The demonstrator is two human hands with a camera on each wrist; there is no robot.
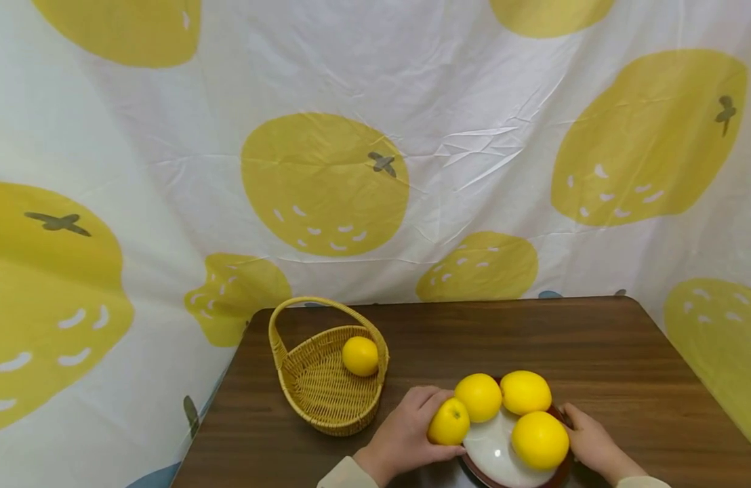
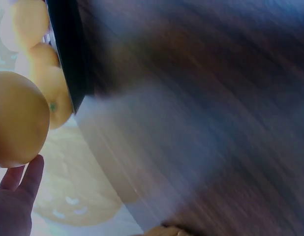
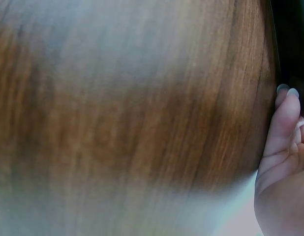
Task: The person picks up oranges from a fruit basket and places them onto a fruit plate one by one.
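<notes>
White cloth (image 1: 467, 190) printed with large yellow fruits starts at the left edge of the frame and fills the upper part, creased at the middle. Below it, a dark brown wood-grain table (image 1: 247, 420) runs across the lower part. Left of the lower centre stands a tan wicker basket (image 1: 323, 396), its woven arched handle upright, with one round, bright yellow fruit (image 1: 360, 356) inside against its right side.

Further right, at the bottom of the frame, the left hand (image 1: 406, 430) has its fingers and thumb bent round a smooth yellow fruit with a small greenish stem mark (image 1: 449, 421); this one sits at the left side of a plate (image 1: 494, 451), white and glossy with a dark reddish-brown rim. Just beside the gripped fruit, at the plate's upper left, is a plump, plain yellow fruit (image 1: 478, 398). Next comes a slightly oval fruit (image 1: 526, 392) at the plate's upper right, then a large, round-looking fruit (image 1: 540, 440) below it, evenly bright and shiny. Rightmost, the right hand (image 1: 595, 440) is partly closed, holding the plate by its right rim, a pale sleeve (image 1: 642, 482) behind it
</notes>
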